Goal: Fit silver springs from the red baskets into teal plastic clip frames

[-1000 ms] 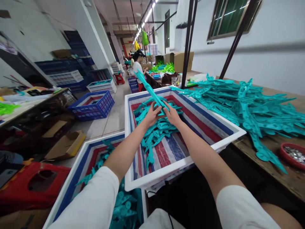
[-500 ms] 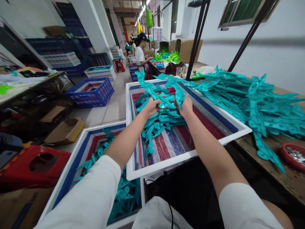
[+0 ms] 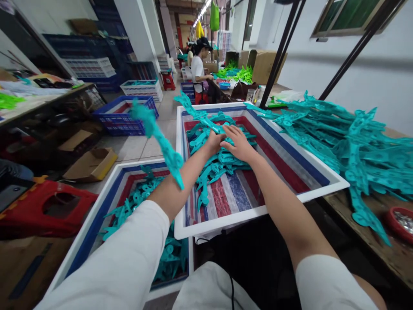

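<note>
- The left hand (image 3: 215, 142) is closed on the near end of a teal piece (image 3: 197, 113), slanting far-left over the upper crate (image 3: 232, 219); a light pinch should suit its slender shape.
- The right hand (image 3: 239, 144) is open, fingers slightly spread at that end; firm contact cannot be told.
- A loose teal piece (image 3: 161, 144), blurred, crosses above the left forearm (image 3: 193, 165); abrupt elbow movement could knock it.
- Bare striped lining (image 3: 222, 198) near and right offers more wrist room than the left rim.
</note>
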`<act>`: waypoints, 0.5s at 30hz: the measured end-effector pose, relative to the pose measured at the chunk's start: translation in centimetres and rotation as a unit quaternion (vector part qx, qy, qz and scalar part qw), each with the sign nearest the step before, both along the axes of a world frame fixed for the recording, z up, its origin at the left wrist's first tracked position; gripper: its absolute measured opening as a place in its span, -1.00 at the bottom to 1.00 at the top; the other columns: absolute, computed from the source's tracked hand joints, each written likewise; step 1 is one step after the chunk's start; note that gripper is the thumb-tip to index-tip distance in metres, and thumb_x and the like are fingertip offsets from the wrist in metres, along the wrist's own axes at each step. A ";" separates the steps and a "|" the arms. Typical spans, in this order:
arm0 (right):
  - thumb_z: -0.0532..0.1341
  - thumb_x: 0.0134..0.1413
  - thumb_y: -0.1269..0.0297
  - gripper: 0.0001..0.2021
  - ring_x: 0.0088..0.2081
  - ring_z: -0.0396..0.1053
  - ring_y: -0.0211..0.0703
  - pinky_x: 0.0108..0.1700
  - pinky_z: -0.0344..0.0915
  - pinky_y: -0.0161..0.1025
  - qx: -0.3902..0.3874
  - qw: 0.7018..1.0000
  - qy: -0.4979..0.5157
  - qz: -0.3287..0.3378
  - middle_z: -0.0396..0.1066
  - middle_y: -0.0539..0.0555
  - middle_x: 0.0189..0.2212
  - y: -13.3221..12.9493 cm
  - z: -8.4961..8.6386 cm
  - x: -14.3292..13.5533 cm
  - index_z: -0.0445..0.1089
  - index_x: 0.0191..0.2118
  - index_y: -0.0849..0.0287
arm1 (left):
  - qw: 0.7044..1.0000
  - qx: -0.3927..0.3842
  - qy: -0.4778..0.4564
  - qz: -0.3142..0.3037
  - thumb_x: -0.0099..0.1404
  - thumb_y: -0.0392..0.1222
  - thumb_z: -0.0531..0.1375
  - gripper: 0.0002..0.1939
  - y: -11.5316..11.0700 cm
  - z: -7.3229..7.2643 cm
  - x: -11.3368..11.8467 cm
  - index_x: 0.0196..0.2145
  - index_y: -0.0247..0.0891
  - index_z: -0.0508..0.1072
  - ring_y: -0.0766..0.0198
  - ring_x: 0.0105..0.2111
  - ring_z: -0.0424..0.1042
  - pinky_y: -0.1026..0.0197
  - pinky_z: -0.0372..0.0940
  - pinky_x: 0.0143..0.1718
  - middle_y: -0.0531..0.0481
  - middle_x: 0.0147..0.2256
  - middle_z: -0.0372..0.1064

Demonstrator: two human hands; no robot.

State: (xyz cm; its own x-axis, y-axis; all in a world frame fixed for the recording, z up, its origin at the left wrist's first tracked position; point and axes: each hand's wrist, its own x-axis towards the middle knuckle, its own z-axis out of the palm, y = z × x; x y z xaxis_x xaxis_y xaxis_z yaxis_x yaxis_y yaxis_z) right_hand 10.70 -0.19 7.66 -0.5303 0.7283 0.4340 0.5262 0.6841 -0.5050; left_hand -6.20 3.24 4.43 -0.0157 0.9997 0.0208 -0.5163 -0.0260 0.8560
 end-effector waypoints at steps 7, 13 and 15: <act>0.24 0.67 0.13 -0.30 0.34 0.61 0.39 0.39 0.51 0.20 -0.046 0.982 -0.113 -0.144 0.62 0.42 0.37 -0.1 -0.2 3.2 0.27 0.75 0.16 | 0.986 0.075 0.122 -0.089 0.24 0.04 0.63 -0.29 -2.0 0.9 -0.2 0.25 0.07 0.49 -0.03 0.26 0.62 -0.05 0.63 0.17 -0.01 0.26 0.63; 0.19 0.73 0.04 -0.57 0.30 0.62 0.22 0.40 0.50 0.05 -0.058 0.947 0.208 -0.237 0.71 0.34 0.19 2.6 0.1 4.3 0.57 0.36 0.23 | 0.968 0.089 0.208 -0.113 0.43 0.46 0.45 -0.27 -1.2 1.1 -1.3 0.36 0.05 0.54 -0.21 0.44 0.54 -0.17 0.62 0.24 -0.18 0.52 0.48; 0.19 0.73 -0.16 -0.46 0.33 0.62 0.16 0.33 0.56 0.04 -0.087 0.891 0.360 -0.262 0.63 0.34 0.30 3.7 0.9 5.6 0.48 0.43 0.15 | 0.958 0.078 0.253 -0.113 0.42 0.48 0.46 -0.21 -1.3 1.1 -1.5 0.36 -0.05 0.56 -0.20 0.36 0.62 -0.15 0.64 0.19 -0.28 0.45 0.54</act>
